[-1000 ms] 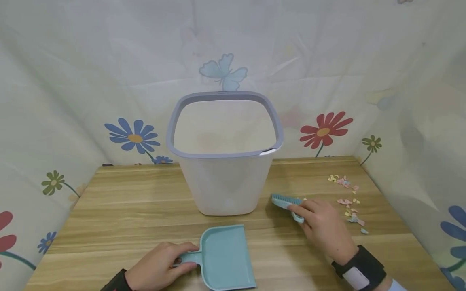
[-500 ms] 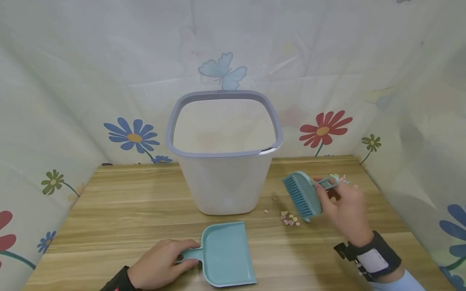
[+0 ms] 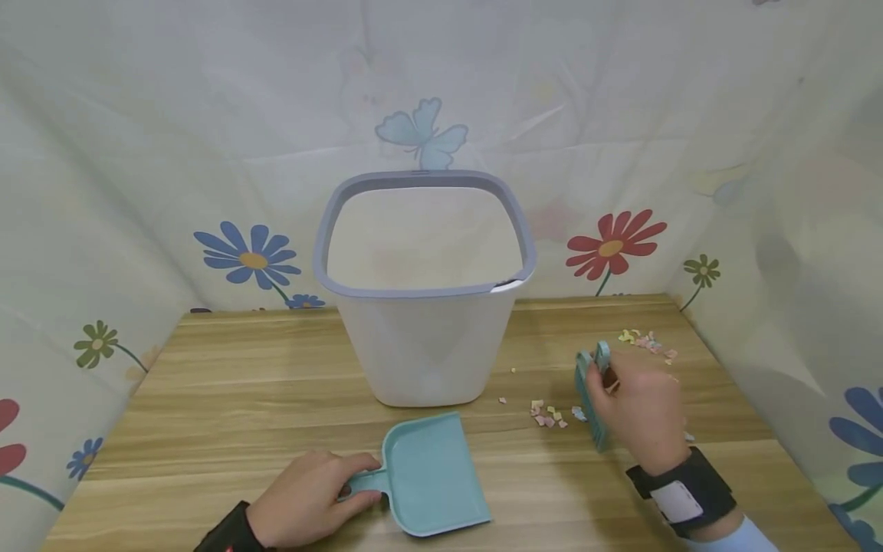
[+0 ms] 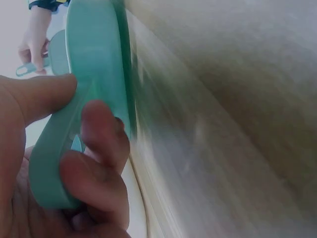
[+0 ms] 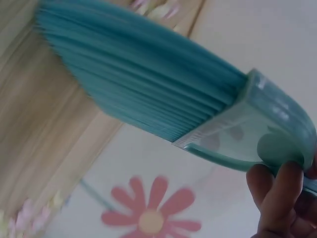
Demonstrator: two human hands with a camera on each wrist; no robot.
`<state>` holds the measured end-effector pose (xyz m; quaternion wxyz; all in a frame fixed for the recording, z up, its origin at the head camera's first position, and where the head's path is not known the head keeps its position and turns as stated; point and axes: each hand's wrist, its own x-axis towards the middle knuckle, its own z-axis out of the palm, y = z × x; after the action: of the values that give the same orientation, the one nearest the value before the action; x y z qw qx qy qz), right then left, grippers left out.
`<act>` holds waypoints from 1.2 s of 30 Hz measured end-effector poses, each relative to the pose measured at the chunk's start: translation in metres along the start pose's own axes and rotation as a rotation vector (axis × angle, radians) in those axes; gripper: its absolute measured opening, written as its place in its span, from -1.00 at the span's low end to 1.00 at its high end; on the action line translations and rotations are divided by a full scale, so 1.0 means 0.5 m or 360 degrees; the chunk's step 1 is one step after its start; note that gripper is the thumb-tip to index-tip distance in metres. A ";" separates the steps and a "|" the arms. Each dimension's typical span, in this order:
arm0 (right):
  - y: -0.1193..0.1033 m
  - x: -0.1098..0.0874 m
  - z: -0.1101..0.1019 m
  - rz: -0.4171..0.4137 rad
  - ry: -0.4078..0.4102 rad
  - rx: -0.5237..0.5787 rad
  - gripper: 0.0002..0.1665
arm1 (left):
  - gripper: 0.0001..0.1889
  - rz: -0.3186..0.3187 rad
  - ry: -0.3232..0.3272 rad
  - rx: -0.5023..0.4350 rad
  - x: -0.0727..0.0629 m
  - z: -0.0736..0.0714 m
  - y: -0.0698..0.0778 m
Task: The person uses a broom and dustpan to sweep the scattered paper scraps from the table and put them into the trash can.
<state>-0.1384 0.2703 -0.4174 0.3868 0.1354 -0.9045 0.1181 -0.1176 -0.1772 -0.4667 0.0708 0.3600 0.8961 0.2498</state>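
In the head view my left hand (image 3: 313,494) grips the short handle of a teal dustpan (image 3: 434,475), its open edge facing right. The left wrist view has my thumb and fingers round that handle (image 4: 52,148). My right hand (image 3: 641,406) holds a small teal hand brush (image 3: 592,402) by its handle, with the bristles down by the table. In the right wrist view the bristles (image 5: 138,69) fan out, slightly blurred. Just left of the brush lies a loose group of pastel paper scraps (image 3: 548,414). More scraps (image 3: 648,343) lie beyond the right hand, partly hidden by it.
A tall white bin (image 3: 428,353) with a grey-blue rim (image 3: 424,293) stands behind the dustpan, near the back of the wooden table (image 3: 241,383). Flower-printed cloth (image 3: 621,115) hangs close at the back and both sides. Two single scraps lie right of the bin.
My right hand first lifted the brush from beside the bin, uncovering scraps there, then brought it down right of them with its head turned edge-on. The dustpan tilted slightly in my left hand.
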 end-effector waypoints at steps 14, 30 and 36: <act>-0.033 0.035 0.025 -0.0099 -0.0006 0.0324 -0.61 | -0.80 0.0009 -0.0081 -0.0021 0.019 -0.009 0.017; -0.050 -0.031 0.035 -0.0365 -0.0614 0.0155 -0.46 | -0.75 0.0019 -0.0130 0.0012 0.022 -0.007 0.023; -0.071 -0.065 -0.007 -0.0514 -0.0642 0.0263 -0.39 | -0.70 0.0014 -0.0147 -0.0022 0.022 -0.005 0.021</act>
<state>-0.1023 0.2431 -0.4347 0.2004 0.3299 -0.9172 0.0988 -0.1198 -0.1643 -0.4588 0.1135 0.3747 0.8885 0.2393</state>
